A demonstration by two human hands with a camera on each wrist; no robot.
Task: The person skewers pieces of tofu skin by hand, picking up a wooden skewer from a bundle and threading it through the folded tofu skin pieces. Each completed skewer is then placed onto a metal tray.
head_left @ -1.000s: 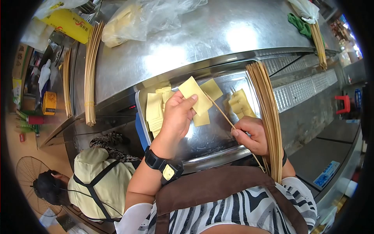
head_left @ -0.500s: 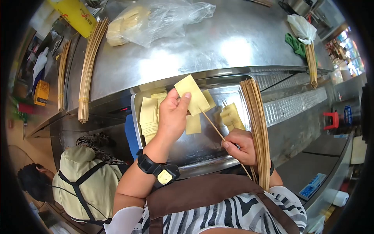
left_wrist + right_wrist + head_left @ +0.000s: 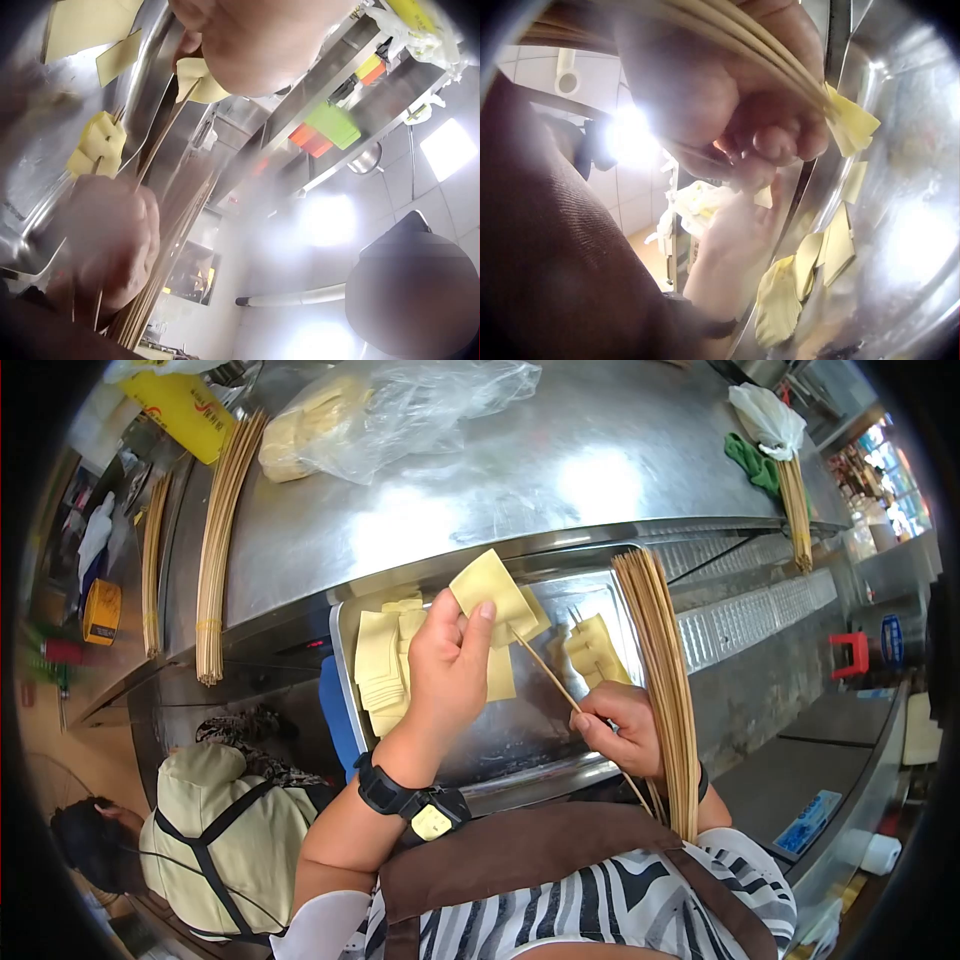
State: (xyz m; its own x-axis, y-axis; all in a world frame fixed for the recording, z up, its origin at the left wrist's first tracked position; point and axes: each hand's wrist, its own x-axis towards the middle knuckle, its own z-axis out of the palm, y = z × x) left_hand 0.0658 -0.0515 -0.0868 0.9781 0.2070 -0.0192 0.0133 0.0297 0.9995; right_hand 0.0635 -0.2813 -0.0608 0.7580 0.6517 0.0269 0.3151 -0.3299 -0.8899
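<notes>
My left hand (image 3: 450, 665) pinches a thin yellow square sheet (image 3: 490, 592), probably tofu skin, with the thumb on its face. A bamboo skewer (image 3: 548, 672) meets the sheet's lower edge; in the left wrist view its tip overlaps the folded sheet (image 3: 201, 84). My right hand (image 3: 622, 725) grips that skewer with curled fingers, thumb along it. Behind the right hand, a bundle of skewers (image 3: 665, 670) leans along the forearm. Below both hands is a metal tray (image 3: 343, 680) with stacked yellow sheets (image 3: 378, 660) at left and a skewered folded piece (image 3: 592, 650) at right.
A steel counter (image 3: 480, 490) stretches beyond the tray, bearing a plastic bag of yellow sheets (image 3: 320, 425) and another skewer bundle (image 3: 225, 550). A bagged bundle (image 3: 793, 500) and green cloth (image 3: 750, 460) lie far right. At lower left sits another person (image 3: 230, 830).
The sheet has turned slightly in my left hand. The skewer tip has gone from the sheet's right edge to its lower edge. Both hands keep their holds while the head view shifts.
</notes>
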